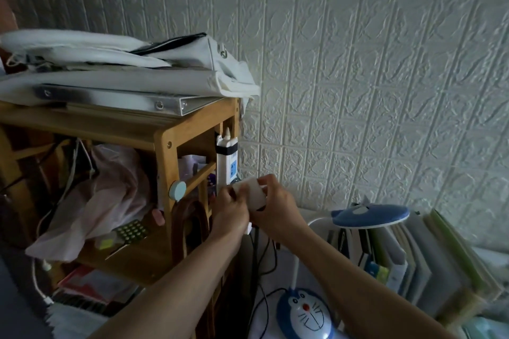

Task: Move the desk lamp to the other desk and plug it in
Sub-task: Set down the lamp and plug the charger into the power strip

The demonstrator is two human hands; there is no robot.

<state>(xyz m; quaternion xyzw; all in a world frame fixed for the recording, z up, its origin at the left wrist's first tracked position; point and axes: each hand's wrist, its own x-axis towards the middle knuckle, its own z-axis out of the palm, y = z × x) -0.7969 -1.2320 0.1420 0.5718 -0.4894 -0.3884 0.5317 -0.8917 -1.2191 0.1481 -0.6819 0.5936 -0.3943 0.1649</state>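
Fingers (268,183) around white plug (252,191)

A home study corner: a wooden shelf unit (162,146) stacked with bags (110,63) and a ring binder (124,98), upright books and folders (413,256), a cartoon-faced desk lamp (305,314), and embossed white wall panels (358,63).

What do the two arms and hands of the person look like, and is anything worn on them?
Both forearms are bare up to the frame's bottom edge: no sleeves in view. The left hand and right hand show no gloves, and no watch, bracelet or ring is visible. The picture is slightly blurred, so small details cannot be ruled out.
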